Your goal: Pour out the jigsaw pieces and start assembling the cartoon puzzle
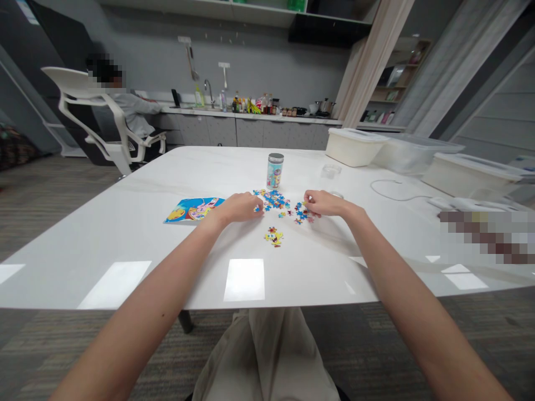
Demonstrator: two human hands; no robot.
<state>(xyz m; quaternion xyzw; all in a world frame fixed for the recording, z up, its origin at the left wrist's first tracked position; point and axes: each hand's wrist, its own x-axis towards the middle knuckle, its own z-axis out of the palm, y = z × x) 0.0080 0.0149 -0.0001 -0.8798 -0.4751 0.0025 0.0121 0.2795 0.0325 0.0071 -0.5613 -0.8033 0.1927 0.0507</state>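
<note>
Loose jigsaw puzzle pieces, mostly blue, lie heaped in the middle of the white table. My left hand is at the heap's left side, fingers curled closed around what looks like a blue puzzle piece. My right hand is over a smaller group of pieces on the right, its fingers pinched; whatever is between them is hidden. Closer to me sits a joined yellow cartoon-face section. A printed picture sheet lies partly behind my left forearm. A clear jar with a metal lid stands upright behind the heap.
White lidded bins and a translucent bin line the table's right back. A clear plastic item and a white cable lie nearby. Beyond the table, a person sits in a white chair by the kitchen counter.
</note>
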